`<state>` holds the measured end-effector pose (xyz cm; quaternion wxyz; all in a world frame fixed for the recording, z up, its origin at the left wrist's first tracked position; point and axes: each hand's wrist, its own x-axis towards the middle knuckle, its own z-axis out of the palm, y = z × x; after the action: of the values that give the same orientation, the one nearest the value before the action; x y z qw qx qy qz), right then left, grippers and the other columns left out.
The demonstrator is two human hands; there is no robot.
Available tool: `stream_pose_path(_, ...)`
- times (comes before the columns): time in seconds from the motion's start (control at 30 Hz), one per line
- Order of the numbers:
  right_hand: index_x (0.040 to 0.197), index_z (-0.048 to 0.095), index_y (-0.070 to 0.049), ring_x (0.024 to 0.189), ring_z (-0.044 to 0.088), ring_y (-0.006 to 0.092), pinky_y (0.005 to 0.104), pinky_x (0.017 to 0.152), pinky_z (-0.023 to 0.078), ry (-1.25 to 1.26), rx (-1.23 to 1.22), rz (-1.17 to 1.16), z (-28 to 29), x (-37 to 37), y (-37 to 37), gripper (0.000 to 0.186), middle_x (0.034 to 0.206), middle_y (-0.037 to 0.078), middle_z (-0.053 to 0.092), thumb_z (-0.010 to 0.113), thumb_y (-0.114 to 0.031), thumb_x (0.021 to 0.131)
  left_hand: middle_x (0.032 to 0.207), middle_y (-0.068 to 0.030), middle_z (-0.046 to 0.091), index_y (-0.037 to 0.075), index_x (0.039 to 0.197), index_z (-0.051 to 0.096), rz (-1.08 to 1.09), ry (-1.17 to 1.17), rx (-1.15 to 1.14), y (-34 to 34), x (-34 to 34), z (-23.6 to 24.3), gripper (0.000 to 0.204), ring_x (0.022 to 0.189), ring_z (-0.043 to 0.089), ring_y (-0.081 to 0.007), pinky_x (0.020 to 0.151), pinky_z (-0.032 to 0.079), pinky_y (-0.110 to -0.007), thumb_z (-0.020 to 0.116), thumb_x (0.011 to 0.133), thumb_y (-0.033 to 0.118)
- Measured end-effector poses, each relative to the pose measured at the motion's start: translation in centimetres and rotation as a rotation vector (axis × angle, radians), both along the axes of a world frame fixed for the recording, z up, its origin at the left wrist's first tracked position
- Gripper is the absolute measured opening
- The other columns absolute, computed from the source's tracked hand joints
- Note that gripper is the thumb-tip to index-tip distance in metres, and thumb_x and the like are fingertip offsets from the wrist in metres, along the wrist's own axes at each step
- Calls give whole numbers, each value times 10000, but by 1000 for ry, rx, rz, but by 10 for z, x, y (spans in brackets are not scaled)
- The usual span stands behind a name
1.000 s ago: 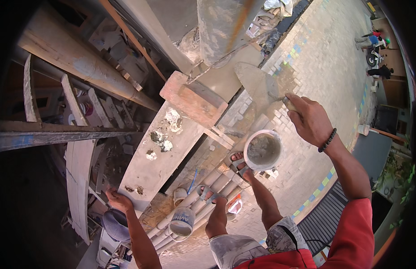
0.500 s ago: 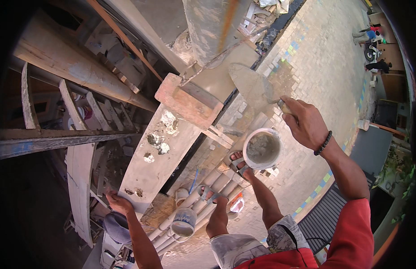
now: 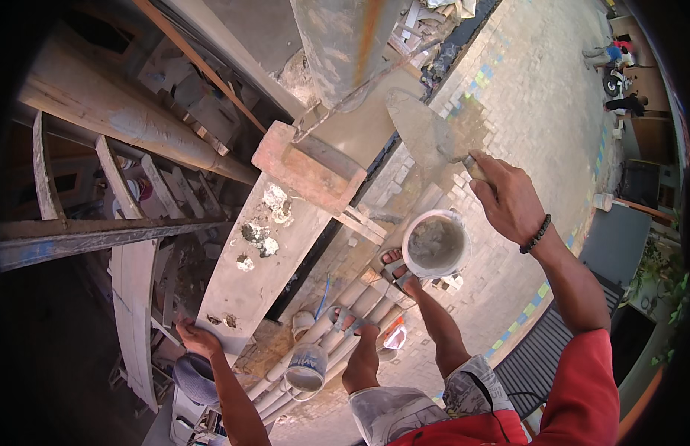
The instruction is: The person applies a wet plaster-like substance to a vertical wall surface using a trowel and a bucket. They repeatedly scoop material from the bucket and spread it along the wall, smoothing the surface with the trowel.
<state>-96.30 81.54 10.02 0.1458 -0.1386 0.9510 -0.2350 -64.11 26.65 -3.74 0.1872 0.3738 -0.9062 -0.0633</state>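
My right hand [image 3: 507,199] is closed round the handle of a trowel [image 3: 421,132]. Its broad, mortar-smeared blade points up and left, past the far end of a concrete ledge [image 3: 252,286]. Below the trowel is a round bucket [image 3: 436,245] with wet grey mortar inside. At the ledge's near end, my left hand [image 3: 198,338] grips the edge, its fingers partly hidden. A reddish brick-like block [image 3: 309,169] lies across the ledge's far part, apart from both hands. White and dark rough patches [image 3: 259,238] mark the ledge's face.
A ladder [image 3: 114,232] and a large round pole [image 3: 137,123] stand at the left. Pipes [image 3: 360,316] run beneath my feet, with a smaller bucket [image 3: 306,368] beside them. Rubble [image 3: 419,30] lies at the top. People [image 3: 626,104] and a motorbike are far right on the paving.
The trowel blade has turned slightly, its tip shifting up and right. My right hand has moved a little with it. My left hand stays at the ledge's edge.
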Motion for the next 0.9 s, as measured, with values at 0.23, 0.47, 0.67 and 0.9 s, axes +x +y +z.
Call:
stream_pose_path(0.23,1101,532,1,700,581,377,449,642,463,-38,118,25,-6,1,-4,319,760,214,565,522,-96,798,796,-127,582,1,1042,565,18,39,51,9,-7,0,257,726,563,-288,673,442,-385,385,861,38)
stream_pose_path(0.47,1152,506,-10,697,582,381,448,627,462,20,113,-13,-1,-2,3,362,783,211,575,529,-103,803,800,-123,592,-5,1005,564,30,1,38,7,-6,2,223,709,566,-278,667,446,-376,399,861,39)
stream_pose_path(0.67,1156,504,-5,702,584,383,444,626,471,-36,134,16,-8,16,-5,366,774,205,575,527,-107,805,798,-124,591,-4,1038,568,58,17,73,12,-10,4,248,723,563,-273,682,443,-367,399,861,39)
stream_pose_path(0.9,1141,509,0,698,583,383,445,623,465,29,118,-48,-2,2,0,355,793,218,581,536,-107,803,796,-123,593,-5,1051,566,79,4,73,6,-5,0,260,738,572,-268,691,444,-365,391,864,37)
